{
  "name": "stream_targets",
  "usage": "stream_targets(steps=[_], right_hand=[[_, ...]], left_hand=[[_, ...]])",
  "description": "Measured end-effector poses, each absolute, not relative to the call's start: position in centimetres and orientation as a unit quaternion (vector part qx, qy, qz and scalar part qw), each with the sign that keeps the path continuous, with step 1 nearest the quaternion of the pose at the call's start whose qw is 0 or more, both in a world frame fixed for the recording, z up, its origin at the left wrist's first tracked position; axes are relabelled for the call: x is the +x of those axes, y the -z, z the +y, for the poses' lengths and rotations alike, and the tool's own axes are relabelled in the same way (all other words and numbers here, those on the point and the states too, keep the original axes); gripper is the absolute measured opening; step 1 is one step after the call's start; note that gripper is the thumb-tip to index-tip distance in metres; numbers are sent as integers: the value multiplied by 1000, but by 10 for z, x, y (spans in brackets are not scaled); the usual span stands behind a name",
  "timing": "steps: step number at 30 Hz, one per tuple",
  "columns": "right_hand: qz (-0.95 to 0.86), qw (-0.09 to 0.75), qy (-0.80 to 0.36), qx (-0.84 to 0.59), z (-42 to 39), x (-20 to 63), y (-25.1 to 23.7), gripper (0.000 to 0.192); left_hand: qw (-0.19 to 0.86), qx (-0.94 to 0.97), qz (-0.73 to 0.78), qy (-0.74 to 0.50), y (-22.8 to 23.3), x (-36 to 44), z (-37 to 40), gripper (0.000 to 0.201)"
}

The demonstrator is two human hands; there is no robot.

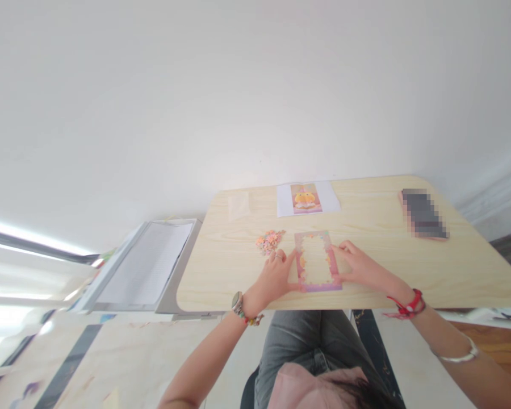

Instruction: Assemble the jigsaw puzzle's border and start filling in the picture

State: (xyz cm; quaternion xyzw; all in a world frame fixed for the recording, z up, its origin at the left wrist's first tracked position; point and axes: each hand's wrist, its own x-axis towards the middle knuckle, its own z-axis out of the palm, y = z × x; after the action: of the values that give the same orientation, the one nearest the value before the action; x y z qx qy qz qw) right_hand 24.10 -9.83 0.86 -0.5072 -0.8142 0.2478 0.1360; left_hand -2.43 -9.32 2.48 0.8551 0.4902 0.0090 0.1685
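Note:
A jigsaw puzzle border (319, 287) lies on the table, a pink and purple rectangle whose middle shows the wood colour of the table. At its left edge, my left hand (275, 278) holds the side with thumb and forefinger. The opposite edge is held the same way by my right hand (360, 266). Just beyond my left hand's knuckles is a small heap of loose puzzle pieces (269, 241), orange and pink. Behind the border, a white sheet (330, 196) carries a printed picture (305, 199) of two yellow figures.
A phone (424, 213), blurred out, lies on the right of the light wooden table (383, 213). A clear plastic bag (239, 205) rests at the back left. Left of the table, papers (149, 264) lie on a grey surface. The white wall (255, 91) stands behind.

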Motion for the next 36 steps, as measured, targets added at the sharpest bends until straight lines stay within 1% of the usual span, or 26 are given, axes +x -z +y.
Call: stream_targets(steps=[2, 4, 7, 11, 13, 16, 27, 31, 34, 36], right_hand=[[-808, 141, -261, -509, -93, 242, -14, 72], [-806, 140, -258, -513, -83, 243, -18, 72], [-814, 134, -240, -512, -65, 243, -21, 68], [-832, 113, -232, -491, -44, 242, -17, 65], [-839, 96, -228, -485, -39, 243, -14, 63], [-844, 84, -219, -483, -38, 243, -10, 61], [-848, 95, -185, -487, -43, 239, -17, 51], [-842, 95, -194, -494, -43, 241, -14, 55], [-835, 111, -218, -493, -43, 242, -11, 59], [-831, 122, -231, -491, -42, 243, -10, 58]], left_hand=[[176, 854, 489, -29, -26, -25, -87, 100], [147, 852, 501, -40, -28, -22, -79, 100], [96, 847, 522, -22, -33, -14, -65, 94], [76, 851, 520, 7, -37, -8, -52, 81], [75, 854, 515, 13, -36, -7, -49, 76], [86, 850, 519, 24, -33, -8, -48, 76], [83, 844, 529, -7, -31, -5, -47, 68], [85, 842, 532, -18, -29, -7, -46, 66], [84, 844, 529, -23, -28, -8, -46, 66], [85, 846, 526, -24, -27, -9, -46, 66]])
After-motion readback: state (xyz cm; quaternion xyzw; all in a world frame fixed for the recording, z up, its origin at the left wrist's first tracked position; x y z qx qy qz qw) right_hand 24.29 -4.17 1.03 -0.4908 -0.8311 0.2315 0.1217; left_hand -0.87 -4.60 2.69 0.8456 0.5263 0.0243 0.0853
